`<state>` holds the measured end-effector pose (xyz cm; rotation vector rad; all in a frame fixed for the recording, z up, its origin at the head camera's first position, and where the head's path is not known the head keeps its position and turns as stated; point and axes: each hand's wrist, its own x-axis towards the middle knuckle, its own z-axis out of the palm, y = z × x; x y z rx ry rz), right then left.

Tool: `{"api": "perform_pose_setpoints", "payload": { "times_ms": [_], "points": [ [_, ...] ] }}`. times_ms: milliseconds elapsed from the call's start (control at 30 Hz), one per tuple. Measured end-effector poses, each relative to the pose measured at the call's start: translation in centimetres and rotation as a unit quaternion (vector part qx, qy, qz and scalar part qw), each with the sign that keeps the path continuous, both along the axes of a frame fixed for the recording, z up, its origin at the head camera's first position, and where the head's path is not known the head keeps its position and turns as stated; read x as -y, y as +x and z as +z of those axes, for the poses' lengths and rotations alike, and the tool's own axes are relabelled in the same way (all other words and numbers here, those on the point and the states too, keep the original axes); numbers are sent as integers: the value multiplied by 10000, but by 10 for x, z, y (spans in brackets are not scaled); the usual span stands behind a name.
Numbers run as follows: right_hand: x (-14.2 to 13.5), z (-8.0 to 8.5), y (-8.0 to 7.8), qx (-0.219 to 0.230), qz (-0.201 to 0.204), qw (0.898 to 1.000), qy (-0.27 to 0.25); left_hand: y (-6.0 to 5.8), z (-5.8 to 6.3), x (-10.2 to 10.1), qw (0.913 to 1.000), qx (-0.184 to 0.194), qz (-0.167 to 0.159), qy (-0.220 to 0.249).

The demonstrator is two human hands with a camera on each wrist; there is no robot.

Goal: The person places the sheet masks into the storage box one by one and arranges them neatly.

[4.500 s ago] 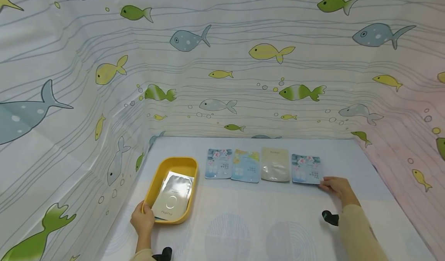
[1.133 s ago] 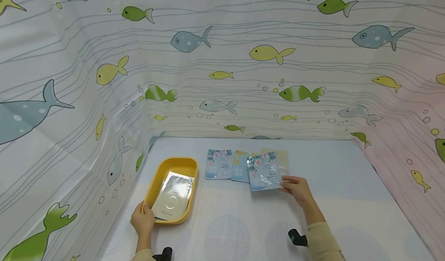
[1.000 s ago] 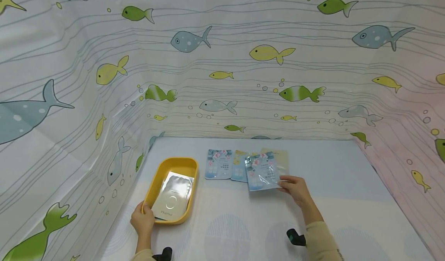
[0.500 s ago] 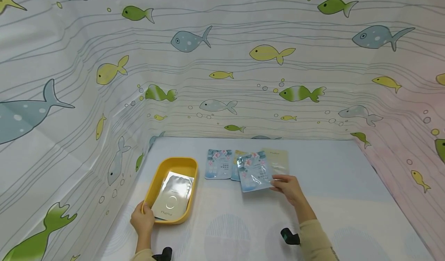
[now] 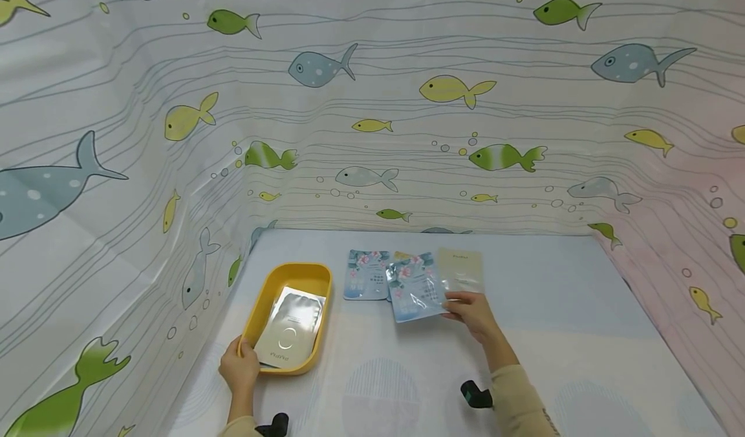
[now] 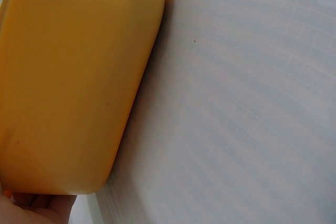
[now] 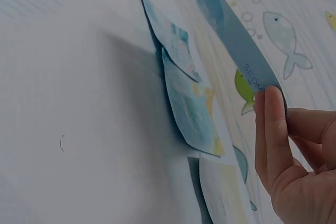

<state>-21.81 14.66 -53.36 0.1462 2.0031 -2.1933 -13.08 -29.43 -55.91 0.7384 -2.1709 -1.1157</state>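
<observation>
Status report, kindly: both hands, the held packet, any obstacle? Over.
Left hand grips yellow tray. Right hand pinches flowered packet, clear of the table. Three more packets lie in a row; none seen blocking it.

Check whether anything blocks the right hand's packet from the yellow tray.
Nothing visible at its raised height. Between the held packet and the yellow tray, another flowered packet lies lower, on the table; the tray's rim probably needs clearing. The left hand grips the opposite side, off the path.
</observation>
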Motion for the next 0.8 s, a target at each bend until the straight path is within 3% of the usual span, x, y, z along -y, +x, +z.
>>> {"api": "perform_pose_setpoints", "payload": {
  "times_ms": [367,800],
  "points": [
    [10,5,-1,58,137,9999,16,-2,-3,3,9998,175,2,110],
    [21,5,-2,79,134,9999,-8,-1,-3,3,10000,73,3,20]
  ]
}}
